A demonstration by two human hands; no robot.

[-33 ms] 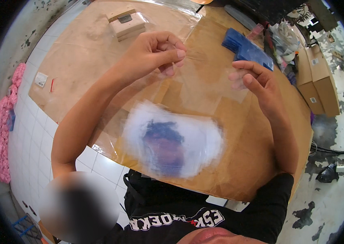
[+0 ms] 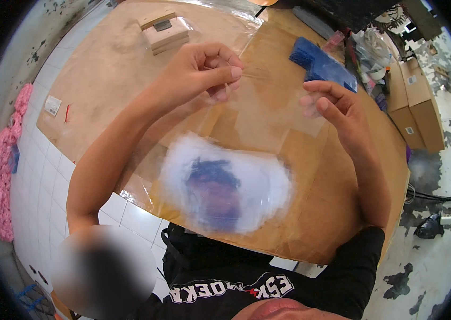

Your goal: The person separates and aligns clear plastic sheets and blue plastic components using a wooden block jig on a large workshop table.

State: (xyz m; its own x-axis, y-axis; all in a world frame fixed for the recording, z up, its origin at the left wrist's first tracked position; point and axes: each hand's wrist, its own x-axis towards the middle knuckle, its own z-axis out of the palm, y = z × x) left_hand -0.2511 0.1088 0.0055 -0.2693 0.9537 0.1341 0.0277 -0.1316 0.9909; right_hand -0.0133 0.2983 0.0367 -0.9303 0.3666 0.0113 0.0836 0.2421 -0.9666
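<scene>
My left hand [image 2: 209,72] is raised over the table, thumb and fingers pinched on a thin clear plastic sheet [image 2: 268,98]. The see-through sheet stretches across toward my right hand [image 2: 334,104], whose curled fingers look pale behind it, with the thumb in front. Its edges are hard to make out. Below both hands, close to my body, lies a white flat stack or packet [image 2: 265,184] with a dark bluish printed picture, blurred; neither hand touches it.
Brown paper covers the table [image 2: 337,213]. A beige block-shaped box [image 2: 167,34] sits at the far left, blue flat packets [image 2: 326,66] at the far right. Cardboard boxes [image 2: 414,106] and plastic bags [image 2: 369,48] line the right side. A pink bundle [image 2: 2,176] hangs at the left wall.
</scene>
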